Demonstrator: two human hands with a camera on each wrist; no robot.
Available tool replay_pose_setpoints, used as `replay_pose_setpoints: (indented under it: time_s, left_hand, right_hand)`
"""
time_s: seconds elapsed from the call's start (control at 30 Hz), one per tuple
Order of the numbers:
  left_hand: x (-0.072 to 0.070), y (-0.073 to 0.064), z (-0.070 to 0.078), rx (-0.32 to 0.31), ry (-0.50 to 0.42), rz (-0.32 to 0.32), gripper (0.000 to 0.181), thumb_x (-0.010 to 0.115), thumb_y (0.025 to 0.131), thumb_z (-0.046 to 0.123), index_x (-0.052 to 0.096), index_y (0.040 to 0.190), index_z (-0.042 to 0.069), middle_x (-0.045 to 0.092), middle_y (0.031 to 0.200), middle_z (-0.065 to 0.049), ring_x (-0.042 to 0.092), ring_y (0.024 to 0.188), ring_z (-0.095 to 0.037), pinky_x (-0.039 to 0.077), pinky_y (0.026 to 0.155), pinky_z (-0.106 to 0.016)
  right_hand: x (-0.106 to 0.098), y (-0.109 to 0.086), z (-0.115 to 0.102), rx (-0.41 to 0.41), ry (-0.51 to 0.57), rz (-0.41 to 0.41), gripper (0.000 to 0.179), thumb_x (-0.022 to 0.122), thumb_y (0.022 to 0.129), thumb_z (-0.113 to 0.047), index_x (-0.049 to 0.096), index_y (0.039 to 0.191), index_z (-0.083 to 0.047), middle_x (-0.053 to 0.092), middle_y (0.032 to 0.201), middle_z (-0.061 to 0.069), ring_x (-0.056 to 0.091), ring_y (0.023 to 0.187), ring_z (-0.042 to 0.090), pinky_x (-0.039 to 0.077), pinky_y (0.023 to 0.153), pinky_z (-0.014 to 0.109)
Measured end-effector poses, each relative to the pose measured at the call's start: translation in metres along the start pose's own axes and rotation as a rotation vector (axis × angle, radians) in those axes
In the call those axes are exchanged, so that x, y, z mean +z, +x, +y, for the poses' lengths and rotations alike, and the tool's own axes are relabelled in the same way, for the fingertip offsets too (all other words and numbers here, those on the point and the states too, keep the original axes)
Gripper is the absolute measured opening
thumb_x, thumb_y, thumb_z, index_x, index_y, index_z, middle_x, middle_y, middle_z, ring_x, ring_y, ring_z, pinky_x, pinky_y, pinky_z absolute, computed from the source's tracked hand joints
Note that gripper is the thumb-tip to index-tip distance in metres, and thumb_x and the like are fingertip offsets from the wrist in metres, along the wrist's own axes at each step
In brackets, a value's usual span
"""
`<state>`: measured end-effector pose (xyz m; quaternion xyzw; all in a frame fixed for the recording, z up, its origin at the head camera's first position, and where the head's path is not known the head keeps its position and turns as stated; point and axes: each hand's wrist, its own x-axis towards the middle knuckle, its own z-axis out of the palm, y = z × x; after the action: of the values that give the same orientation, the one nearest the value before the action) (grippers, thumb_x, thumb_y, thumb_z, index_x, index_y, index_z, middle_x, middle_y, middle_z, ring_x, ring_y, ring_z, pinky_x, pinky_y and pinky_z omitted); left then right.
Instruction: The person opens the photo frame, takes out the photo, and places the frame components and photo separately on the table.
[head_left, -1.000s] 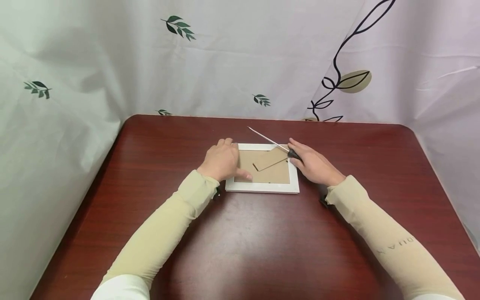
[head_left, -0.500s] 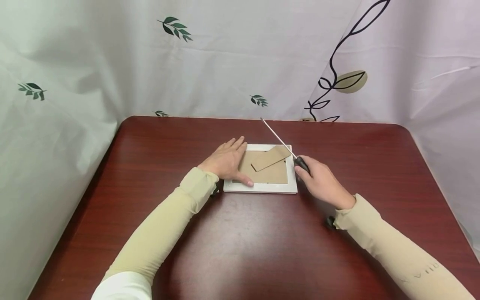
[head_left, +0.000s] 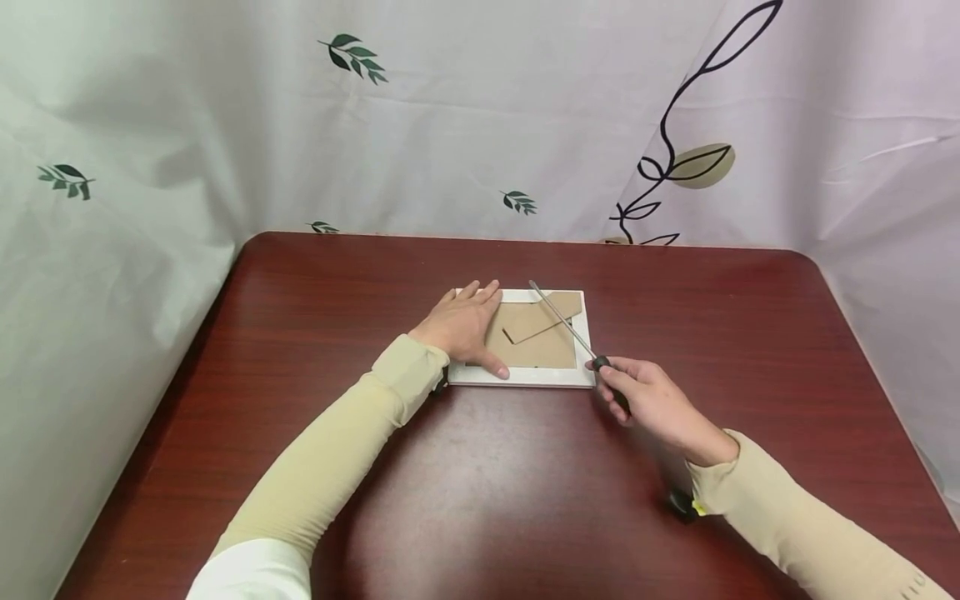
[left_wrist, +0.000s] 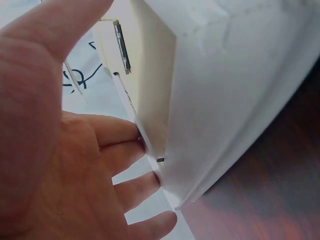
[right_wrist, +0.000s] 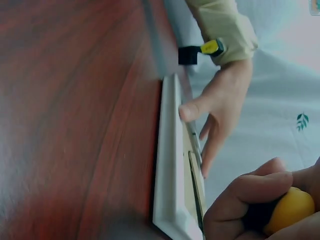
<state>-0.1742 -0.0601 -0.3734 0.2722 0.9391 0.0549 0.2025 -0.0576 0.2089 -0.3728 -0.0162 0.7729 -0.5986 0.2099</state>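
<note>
A white picture frame (head_left: 540, 377) lies face down on the table, its brown backing board (head_left: 551, 354) and slanted stand flap (head_left: 551, 315) facing up. My left hand (head_left: 461, 327) rests over the frame's left side with fingers spread, the thumb along its front edge. In the left wrist view, the fingertips (left_wrist: 150, 225) come right at the frame's border. My right hand (head_left: 660, 404) grips a screwdriver (head_left: 564, 322) by its black handle at the frame's right side. The shaft slants over the backing toward the far edge. The handle's yellow end (right_wrist: 294, 207) shows in the right wrist view.
The dark red wooden table (head_left: 480, 483) has rounded far corners. A white curtain (head_left: 435, 117) with leaf prints hangs behind it and along both sides. A small dark metal tab (left_wrist: 122, 47) sits on the backing in the left wrist view.
My right hand has drawn back toward the front right with the screwdriver, whose tip first rose, then came down over the frame. My left hand's fingers have spread and shifted slightly right.
</note>
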Motion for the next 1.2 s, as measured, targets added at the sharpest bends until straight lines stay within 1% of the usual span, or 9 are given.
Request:
replay_pose_setpoints:
  time_s: [0.13, 0.23, 0.4, 0.53, 0.67, 0.83, 0.97, 1.1, 1.2]
  left_hand:
    - [-0.002, 0.0, 0.002, -0.011, 0.009, -0.014, 0.132, 0.083, 0.066, 0.068, 0.016, 0.16, 0.003, 0.009, 0.168, -0.008, 0.007, 0.154, -0.034, 0.009, 0.123, -0.051]
    - [-0.004, 0.001, 0.004, -0.021, 0.031, -0.025, 0.133, 0.082, 0.065, 0.069, 0.017, 0.16, 0.004, 0.009, 0.168, -0.008, 0.008, 0.154, -0.035, 0.008, 0.123, -0.051]
    - [-0.006, 0.004, 0.006, -0.031, 0.056, -0.032, 0.135, 0.082, 0.063, 0.071, 0.018, 0.16, 0.003, 0.011, 0.168, -0.009, 0.009, 0.153, -0.035, 0.007, 0.123, -0.051]
    - [-0.006, 0.005, 0.007, -0.04, 0.065, -0.03, 0.135, 0.083, 0.062, 0.071, 0.019, 0.16, 0.004, 0.011, 0.167, -0.009, 0.01, 0.153, -0.035, 0.008, 0.123, -0.051]
    - [-0.006, 0.005, 0.008, -0.044, 0.077, -0.031, 0.135, 0.083, 0.062, 0.071, 0.02, 0.16, 0.004, 0.013, 0.167, -0.009, 0.012, 0.153, -0.036, 0.01, 0.123, -0.051]
    - [-0.008, 0.005, 0.011, -0.05, 0.086, -0.037, 0.135, 0.083, 0.062, 0.071, 0.02, 0.16, 0.003, 0.014, 0.167, -0.01, 0.014, 0.153, -0.036, 0.01, 0.123, -0.05]
    - [-0.009, 0.004, 0.011, -0.054, 0.089, -0.043, 0.135, 0.083, 0.062, 0.071, 0.02, 0.16, 0.003, 0.013, 0.167, -0.01, 0.014, 0.153, -0.036, 0.011, 0.123, -0.05]
    - [-0.009, 0.005, 0.011, -0.056, 0.095, -0.046, 0.135, 0.083, 0.062, 0.071, 0.019, 0.16, 0.003, 0.013, 0.167, -0.01, 0.015, 0.153, -0.036, 0.012, 0.123, -0.05]
    - [-0.009, 0.005, 0.012, -0.059, 0.099, -0.048, 0.135, 0.083, 0.062, 0.071, 0.019, 0.16, 0.003, 0.013, 0.167, -0.01, 0.015, 0.153, -0.035, 0.013, 0.123, -0.05]
  right_hand:
    - [0.002, -0.005, -0.001, 0.008, 0.076, -0.023, 0.029, 0.042, 0.106, -0.008, 0.049, 0.12, 0.017, 0.053, 0.078, 0.008, 0.045, 0.053, 0.01, 0.037, 0.046, 0.021]
    - [0.002, -0.008, -0.001, 0.025, 0.103, -0.04, 0.028, 0.043, 0.106, -0.007, 0.047, 0.117, 0.018, 0.055, 0.081, 0.008, 0.044, 0.051, 0.009, 0.034, 0.043, 0.02]
    - [0.004, -0.012, -0.002, 0.058, 0.107, -0.073, 0.026, 0.04, 0.106, -0.007, 0.046, 0.111, 0.018, 0.05, 0.077, 0.006, 0.042, 0.052, 0.008, 0.03, 0.044, 0.018]
    - [0.004, -0.014, -0.001, 0.072, 0.098, -0.076, 0.027, 0.039, 0.106, -0.007, 0.046, 0.113, 0.018, 0.048, 0.076, 0.006, 0.041, 0.053, 0.008, 0.03, 0.044, 0.018]
    - [0.005, -0.014, -0.001, 0.085, 0.103, -0.087, 0.028, 0.038, 0.106, -0.006, 0.046, 0.117, 0.019, 0.048, 0.078, 0.008, 0.041, 0.054, 0.008, 0.029, 0.045, 0.017]
    - [0.005, -0.015, -0.003, 0.101, 0.104, -0.09, 0.029, 0.038, 0.106, -0.006, 0.046, 0.12, 0.018, 0.048, 0.078, 0.007, 0.041, 0.054, 0.008, 0.029, 0.045, 0.017]
    - [0.005, -0.014, -0.007, 0.125, 0.1, -0.101, 0.025, 0.039, 0.106, -0.006, 0.047, 0.114, 0.017, 0.047, 0.074, 0.005, 0.041, 0.054, 0.008, 0.029, 0.045, 0.017]
    - [0.003, -0.013, -0.011, 0.14, 0.099, -0.121, 0.019, 0.04, 0.104, -0.004, 0.047, 0.103, 0.013, 0.044, 0.069, 0.005, 0.04, 0.053, 0.008, 0.027, 0.044, 0.017]
    - [0.002, -0.012, -0.014, 0.15, 0.081, -0.128, 0.018, 0.04, 0.104, -0.004, 0.047, 0.1, 0.012, 0.044, 0.069, 0.005, 0.04, 0.053, 0.009, 0.028, 0.045, 0.018]
